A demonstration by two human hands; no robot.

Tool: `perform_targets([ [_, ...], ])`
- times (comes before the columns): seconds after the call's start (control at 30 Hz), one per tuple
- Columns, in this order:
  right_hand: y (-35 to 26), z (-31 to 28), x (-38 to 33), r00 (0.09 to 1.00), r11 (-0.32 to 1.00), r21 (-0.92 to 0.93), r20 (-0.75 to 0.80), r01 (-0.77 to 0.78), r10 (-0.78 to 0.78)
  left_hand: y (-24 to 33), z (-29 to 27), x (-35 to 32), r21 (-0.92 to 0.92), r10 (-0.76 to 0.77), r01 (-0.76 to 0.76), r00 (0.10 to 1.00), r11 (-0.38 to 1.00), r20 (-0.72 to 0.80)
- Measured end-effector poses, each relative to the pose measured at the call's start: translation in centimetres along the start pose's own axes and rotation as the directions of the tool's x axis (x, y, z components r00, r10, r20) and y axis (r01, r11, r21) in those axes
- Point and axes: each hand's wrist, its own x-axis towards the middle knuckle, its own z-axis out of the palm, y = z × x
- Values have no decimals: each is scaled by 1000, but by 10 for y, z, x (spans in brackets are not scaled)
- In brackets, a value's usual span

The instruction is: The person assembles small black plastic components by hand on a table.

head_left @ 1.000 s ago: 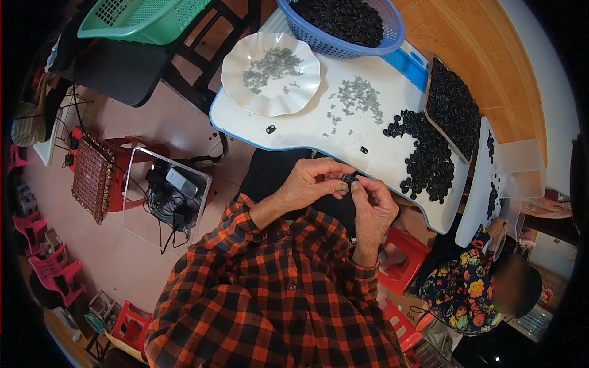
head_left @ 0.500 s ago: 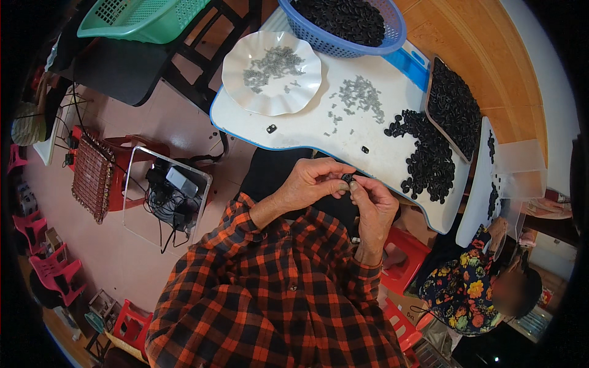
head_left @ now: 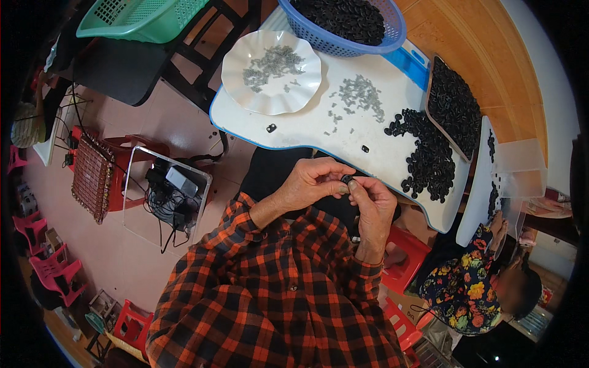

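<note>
While both hands [head_left: 346, 193] pinch small black part [head_left: 347, 180], blue basket [head_left: 368, 44] holds black parts, white plate [head_left: 236, 76] grey ones.

The small black part [head_left: 347, 180] pinched between the left hand [head_left: 313, 184] and right hand [head_left: 372, 205] looks like matt plastic. The white tabletop [head_left: 307, 132] is smooth with a slight sheen. The far white plate [head_left: 271, 72] is glossy; the blue basket [head_left: 343, 44] is perforated plastic. The near checked sleeves [head_left: 270, 288] are soft cloth.
</note>
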Motion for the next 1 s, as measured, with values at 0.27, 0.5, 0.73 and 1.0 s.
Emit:
perform_targets([
  [0.27, -1, 4, -1, 1000, 999, 33, -25, -12, 13, 0, -1, 0, 36, 11, -11, 1000, 999, 1],
  [0.5, -1, 6, -2, 1000, 999, 53, -22, -6, 7, 3, 0, 0, -31, -26, 26, 999, 999, -18],
  [0.73, 0, 6, -3, 1000, 999, 36, -25, -17, 18, 1, -2, -1, -26, -6, 6, 1000, 1000, -7],
  [1.0, -4, 9, -4, 999, 997, 65, -34, -32, 34, 3, 0, -1, -45, -19, 17, 999, 999, -45],
])
